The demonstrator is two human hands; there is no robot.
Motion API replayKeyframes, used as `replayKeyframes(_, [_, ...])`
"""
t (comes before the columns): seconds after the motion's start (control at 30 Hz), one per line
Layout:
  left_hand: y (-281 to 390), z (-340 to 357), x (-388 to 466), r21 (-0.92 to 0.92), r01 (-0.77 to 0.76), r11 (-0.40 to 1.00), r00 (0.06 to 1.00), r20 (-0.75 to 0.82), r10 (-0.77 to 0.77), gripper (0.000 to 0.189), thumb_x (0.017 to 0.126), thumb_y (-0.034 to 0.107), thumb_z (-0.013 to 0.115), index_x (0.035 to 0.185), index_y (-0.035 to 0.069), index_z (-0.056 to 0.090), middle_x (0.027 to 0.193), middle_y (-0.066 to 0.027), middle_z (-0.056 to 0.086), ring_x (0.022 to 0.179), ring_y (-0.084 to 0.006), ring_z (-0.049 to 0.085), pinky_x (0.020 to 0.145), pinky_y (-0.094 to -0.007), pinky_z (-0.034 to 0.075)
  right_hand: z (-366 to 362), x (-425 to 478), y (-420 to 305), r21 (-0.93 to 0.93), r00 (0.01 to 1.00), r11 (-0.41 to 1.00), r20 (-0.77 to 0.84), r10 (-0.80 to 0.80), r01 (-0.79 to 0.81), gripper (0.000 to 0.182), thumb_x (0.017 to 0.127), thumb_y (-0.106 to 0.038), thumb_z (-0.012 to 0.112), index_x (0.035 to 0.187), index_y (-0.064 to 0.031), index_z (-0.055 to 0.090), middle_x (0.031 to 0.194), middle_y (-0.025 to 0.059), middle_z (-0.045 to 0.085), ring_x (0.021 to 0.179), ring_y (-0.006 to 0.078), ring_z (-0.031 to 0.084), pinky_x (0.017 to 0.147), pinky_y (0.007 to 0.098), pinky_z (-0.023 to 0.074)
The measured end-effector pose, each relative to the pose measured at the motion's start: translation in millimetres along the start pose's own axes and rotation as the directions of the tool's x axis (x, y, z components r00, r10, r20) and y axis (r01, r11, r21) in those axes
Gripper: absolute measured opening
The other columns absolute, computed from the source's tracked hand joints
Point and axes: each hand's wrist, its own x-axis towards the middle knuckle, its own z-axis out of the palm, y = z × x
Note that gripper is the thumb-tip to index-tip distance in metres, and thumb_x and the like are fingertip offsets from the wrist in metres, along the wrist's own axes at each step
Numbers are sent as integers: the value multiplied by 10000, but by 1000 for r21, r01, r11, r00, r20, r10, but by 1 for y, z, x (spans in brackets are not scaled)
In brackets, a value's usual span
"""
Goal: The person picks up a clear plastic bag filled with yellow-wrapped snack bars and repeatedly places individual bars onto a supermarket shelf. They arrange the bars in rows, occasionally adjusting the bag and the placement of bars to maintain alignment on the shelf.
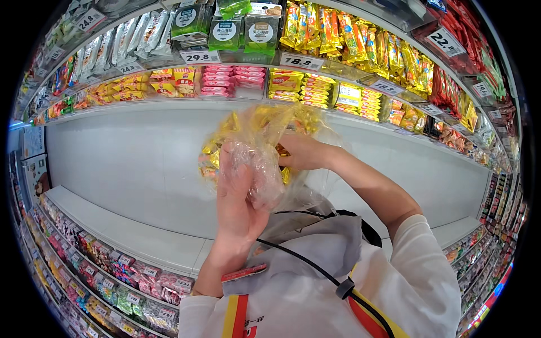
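A clear plastic bag [260,173] full of yellow-wrapped snacks [213,158] is in front of my chest, above the pale floor. My left hand [236,198] grips the crumpled, gathered plastic on the bag's near left side, thumb up. From the right, my right hand [306,151] reaches to the bag's opening, its fingers among the plastic folds and shiny gold wrappers. Its fingertips are partly hidden, so whether they hold a packet is unclear. Loose film spreads around the right wrist.
Ahead, a curved shelf holds yellow snack sticks [355,40], green seaweed packs [225,34] and pink packets [217,80], with price tags [301,61] along its edge. Candy bins [143,279] line the lower left. More racks [469,257] stand at right. A black cord [304,262] crosses my apron.
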Motion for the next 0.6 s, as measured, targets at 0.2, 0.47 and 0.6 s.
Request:
replayKeyframes(0.2, [-7,0,-5,-10,105,994,994,-8,-106,492,933,261,441,1374,127,268,1286,-58,428,1147,-187,465,901,-356,444,36,13,38,42,990,991,45,-131,129,613,682,-251,703,1195,-18,461,1141,191,524,1104,329,487,947,384,377])
replayKeyframes(0.47, [-25,-19,-13,-80,167,983,985,-37,-171,558,884,226,539,1358,118,265,1238,-53,448,1117,-194,484,886,-357,458,43,-22,10,38,999,999,-38,12,-11,490,678,-267,676,1123,-106,549,1008,140,584,1030,329,515,922,554,306])
replayKeyframes(0.6, [-33,-30,0,-252,116,961,990,-47,-132,456,833,173,637,1180,111,348,1071,-23,498,949,-115,524,773,-267,459,35,-26,2,-20,992,993,-64,111,-112,478,694,-175,656,1154,-117,538,1082,161,552,969,348,528,813,408,448])
